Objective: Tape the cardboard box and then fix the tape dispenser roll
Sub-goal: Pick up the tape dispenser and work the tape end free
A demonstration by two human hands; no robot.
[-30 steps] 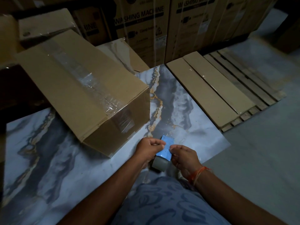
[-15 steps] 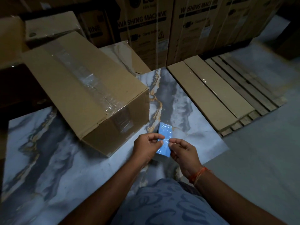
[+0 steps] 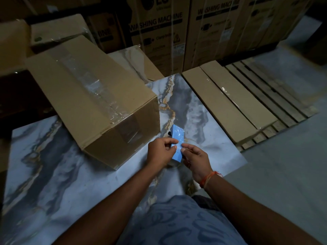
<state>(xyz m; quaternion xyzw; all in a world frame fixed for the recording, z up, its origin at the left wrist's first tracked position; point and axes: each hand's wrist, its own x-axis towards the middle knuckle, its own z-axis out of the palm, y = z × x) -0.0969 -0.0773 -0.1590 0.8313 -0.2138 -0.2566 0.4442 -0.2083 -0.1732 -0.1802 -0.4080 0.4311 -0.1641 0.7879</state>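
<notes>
A brown cardboard box (image 3: 74, 96) lies on the marble-patterned slab (image 3: 53, 174), with clear tape running along its top seam and down its near end. In front of it I hold a blue tape dispenser (image 3: 177, 138) between both hands. My left hand (image 3: 161, 152) pinches its left edge with thumb and fingers. My right hand (image 3: 195, 160) grips its right edge. A clear tape roll (image 3: 174, 163) shows dimly under the dispenser, mostly hidden by my hands.
Tall washing-machine cartons (image 3: 159, 29) stand along the back. A wooden pallet with flat cardboard packs (image 3: 230, 103) lies to the right. A smaller box (image 3: 56, 30) sits behind the taped box. Grey floor (image 3: 283, 174) spreads at right.
Both hands have lifted the blue dispenser up and away from my body. The roll that was plainly visible under it is now mostly hidden.
</notes>
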